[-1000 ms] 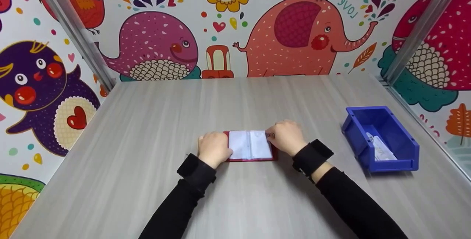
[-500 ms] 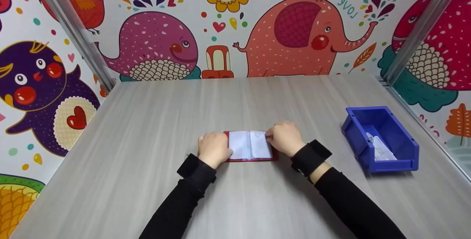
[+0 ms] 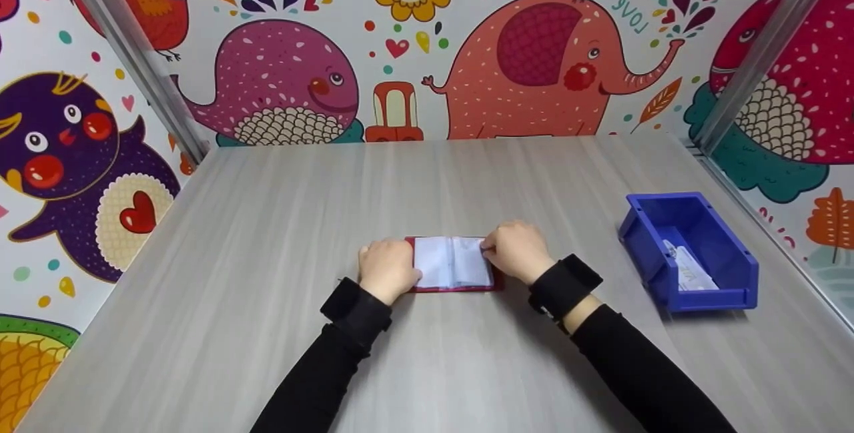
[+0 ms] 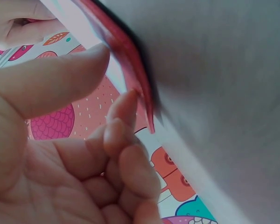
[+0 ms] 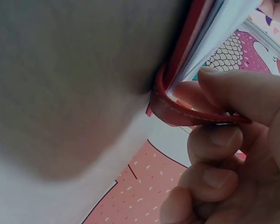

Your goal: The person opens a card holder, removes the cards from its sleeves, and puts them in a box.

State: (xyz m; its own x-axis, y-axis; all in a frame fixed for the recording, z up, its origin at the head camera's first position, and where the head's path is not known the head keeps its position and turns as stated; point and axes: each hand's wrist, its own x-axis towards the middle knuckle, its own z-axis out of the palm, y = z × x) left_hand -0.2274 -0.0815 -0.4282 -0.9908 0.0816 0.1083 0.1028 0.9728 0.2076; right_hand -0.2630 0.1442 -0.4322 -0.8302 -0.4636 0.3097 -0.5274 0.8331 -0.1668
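A small red card holder point(image 3: 432, 263) with whitish sleeve pages lies spread on the table. My left hand point(image 3: 389, 271) holds its left side. In the left wrist view the thumb point(image 4: 86, 77) lies on the inner side, and a curled finger meets the red cover point(image 4: 130, 63) near its end. My right hand point(image 3: 520, 251) is at the upper right edge, with fingertips over the page. The right wrist view shows a red stitched strap point(image 5: 175, 112) curving from the cover into the right hand, between thumb and curled fingers. The pages stand edge-on beside the right thumb point(image 5: 238, 86).
To the right of my right hand, a blue plastic bin point(image 3: 717, 299) stands on the wood-grain table point(image 3: 300, 206). In it lies a white printed packet point(image 3: 694, 273). Walls with cartoon animals point(image 3: 534, 73) enclose the back and sides, with metal posts at the corners.
My right hand has shifted slightly left, its fingertips now further over the right page. My left hand and the bin stay in place.
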